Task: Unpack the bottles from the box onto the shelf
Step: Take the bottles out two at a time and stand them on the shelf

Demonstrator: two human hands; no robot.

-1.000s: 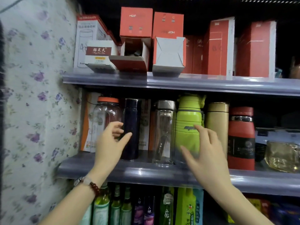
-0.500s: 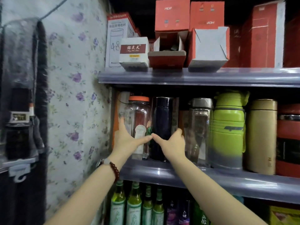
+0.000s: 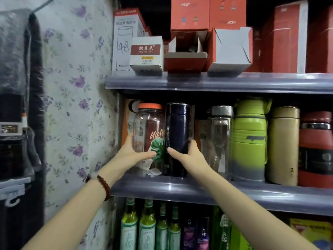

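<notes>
Gripping the clear bottle (image 3: 148, 130) with left hand (image 3: 134, 153) fingers curled round it, and the navy flask (image 3: 177, 134) just right of it with the right hand (image 3: 189, 154), the person seems late in shelving.

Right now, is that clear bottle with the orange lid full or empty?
Empty of liquid: the clear bottle shows no liquid line, only a leaf tag and paper inside. It stands upright, orange lid on.

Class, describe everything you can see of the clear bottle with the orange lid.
The clear bottle stands upright at the left end of the middle shelf. It looks like transparent plastic, wide-bodied, with an orange screw lid, orange lettering and a green leaf tag. It appears empty. The left hand grips its lower body. The dark blue flask stands close beside it; contact is unclear.
</notes>
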